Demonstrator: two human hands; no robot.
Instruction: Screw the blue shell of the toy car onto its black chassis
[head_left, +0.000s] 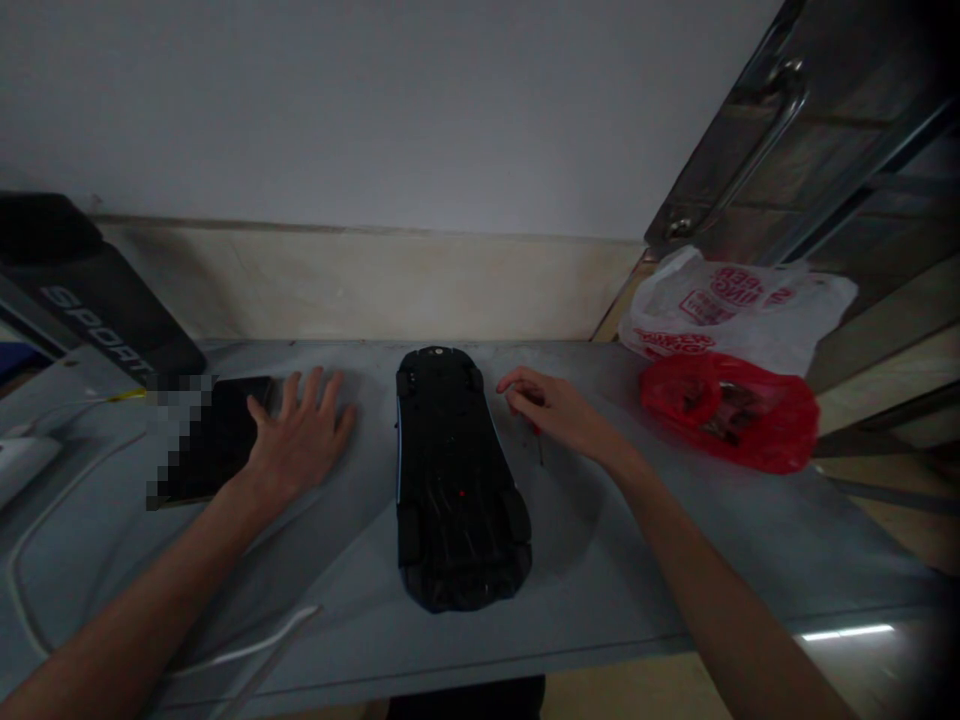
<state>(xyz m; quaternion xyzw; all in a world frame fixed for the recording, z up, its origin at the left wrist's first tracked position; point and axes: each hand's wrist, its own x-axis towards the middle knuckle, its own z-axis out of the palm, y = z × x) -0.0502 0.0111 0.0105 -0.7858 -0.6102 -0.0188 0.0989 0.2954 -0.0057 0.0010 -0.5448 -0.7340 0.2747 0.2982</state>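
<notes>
A black toy car (461,480) lies upside down in the middle of the grey table (570,590), its dark underside facing up. To its left, my left hand (300,430) rests with fingers spread, its thumb by the edge of a black tablet-like device (217,440). On the car's other side, my right hand (551,405) has its fingers curled around a small screwdriver (539,445), whose red handle shows partly and whose thin shaft points down at the table. Neither hand touches the car.
A black bottle marked SPORT (97,300) leans at the left. White cables (247,655) run over the left side. A red plastic bag (735,415) and a white plastic bag (742,300) sit at the right. Behind the table is a wall (375,280).
</notes>
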